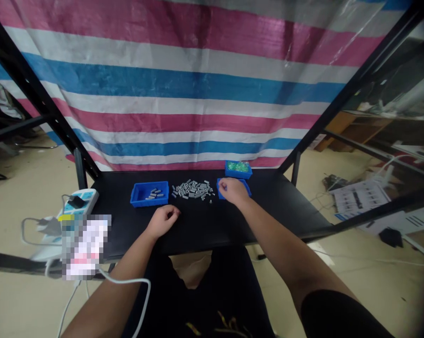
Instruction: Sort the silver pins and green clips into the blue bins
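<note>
Blue plastic tray (246, 187) sits partly under the right hand (232, 191), fingers curled.

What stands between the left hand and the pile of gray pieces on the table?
Nothing visible does: the left hand is on the black tabletop, below and to the left of the pile of small gray pieces, with only bare tabletop between them.

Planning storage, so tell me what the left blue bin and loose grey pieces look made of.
The left blue bin looks like moulded plastic: smooth, glossy, thin-walled. The loose grey pieces have a dull matte finish, maybe plastic or metal; too small to tell.
</note>
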### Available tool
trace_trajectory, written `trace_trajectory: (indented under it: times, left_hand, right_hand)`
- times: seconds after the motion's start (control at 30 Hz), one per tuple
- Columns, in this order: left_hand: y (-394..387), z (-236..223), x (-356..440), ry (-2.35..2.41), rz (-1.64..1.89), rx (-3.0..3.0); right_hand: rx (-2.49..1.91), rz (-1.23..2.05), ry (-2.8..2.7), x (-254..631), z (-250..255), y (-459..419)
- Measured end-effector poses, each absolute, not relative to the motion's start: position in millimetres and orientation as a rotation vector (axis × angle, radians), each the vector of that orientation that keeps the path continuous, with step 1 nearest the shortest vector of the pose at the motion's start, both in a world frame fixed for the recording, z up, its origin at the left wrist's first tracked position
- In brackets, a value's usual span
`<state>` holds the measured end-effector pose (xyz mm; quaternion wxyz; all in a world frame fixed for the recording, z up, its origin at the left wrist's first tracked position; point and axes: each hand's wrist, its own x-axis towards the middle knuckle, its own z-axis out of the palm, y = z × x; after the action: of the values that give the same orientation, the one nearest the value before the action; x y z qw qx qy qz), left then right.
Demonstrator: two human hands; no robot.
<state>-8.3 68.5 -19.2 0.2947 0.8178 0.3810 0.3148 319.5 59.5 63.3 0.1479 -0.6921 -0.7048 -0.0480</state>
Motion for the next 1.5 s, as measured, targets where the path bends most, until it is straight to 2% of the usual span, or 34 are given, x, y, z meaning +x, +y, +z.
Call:
trace_trajectory:
  times: [0.13, 0.37, 0.47, 0.63, 0.8, 0.97, 1.17, 1.5]
  left_hand:
    - [68.9, -19.4, -8.3, 0.999, 0.849, 2.169]
    - [67.3, -16.4, -8.6, 0.995, 0.845, 2.156]
    - [66.7, -16.1, -8.6, 0.999, 0.84, 2.154]
    - [67.2, -17.1, -8.8, 0.997, 0.847, 2.155]
    - [66.8, -16.4, -8.0, 0.993, 0.838, 2.157]
    - [65.5, -14.5, -6.5, 1.01, 0.838, 2.16]
    - [66.0, -13.3, -6.2, 1.007, 0.826, 2.162]
    - [66.3, -11.5, -5.0, 1.012, 0.791, 2.195]
  right_hand:
    - [-2.278, -0.039, -1.899, 354.1, 63.2, 62.0]
    - [-2.453, 0.037, -1.943, 369.1, 55.6, 65.0]
    - [-2.405, 0.026, -1.921, 367.1, 53.3, 60.9]
    - [-2.084, -0.205, -1.864, 339.6, 41.4, 35.2]
    - [-1.838, -0.136, -1.92, 286.7, 14.4, 10.0]
    - [-2.027, 0.094, -1.935, 259.2, 0.8, 19.8]
    - [-2.178, 0.087, -1.873, 255.5, -1.0, 42.9]
    - [-2.039, 0.105, -1.917, 257.9, -6.7, 31.7]
